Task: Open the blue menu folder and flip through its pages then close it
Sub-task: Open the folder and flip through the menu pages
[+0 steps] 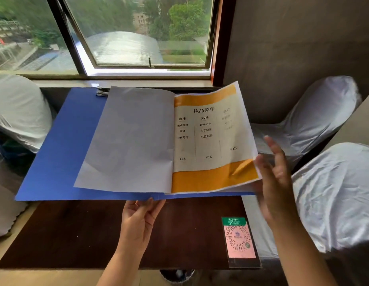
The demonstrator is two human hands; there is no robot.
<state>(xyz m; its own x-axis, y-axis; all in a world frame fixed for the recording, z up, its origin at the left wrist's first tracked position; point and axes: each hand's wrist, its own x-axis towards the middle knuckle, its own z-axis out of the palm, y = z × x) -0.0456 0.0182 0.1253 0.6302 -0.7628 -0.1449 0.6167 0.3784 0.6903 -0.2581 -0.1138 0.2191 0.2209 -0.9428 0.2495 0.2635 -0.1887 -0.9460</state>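
The blue menu folder (62, 145) lies open, held raised above the dark wooden table (80, 232) and extending past its 12 o'clock edge toward the window sill. The step in hand is judged to be the page-flipping stage: the cover is fully opened to 9 o'clock, one blank-backed sheet (130, 139) rests on the 9 o'clock side, and a printed drinks page (208, 141) with orange bands faces up on the 3 o'clock side.

Left hand (141, 221): closed in a pinch on the folder's 6 o'clock edge near the spine, thumb on top, fingers beneath, supporting the folder.

Right hand (274, 178): open, fingers extended and spread, blurred, at the 3 o'clock edge of the printed page. The fingertips appear to touch the lower corner, which is curled upward; whether any sheet is actually gripped cannot be determined.

Next move, as judged: separate a single sheet at the curled corner, carry it in an arc toward 9 o'clock, and keep the left-hand support steady so the folder does not tip. More sheets show beneath the printed page, so closing is not yet due.

Surroundings: a QR code card (239, 240) lies on the table at 4 o'clock. Chairs in white covers (334, 193) stand at 3 o'clock and 9 o'clock. A window (142, 34) at 12 o'clock shows trees and rooftops.
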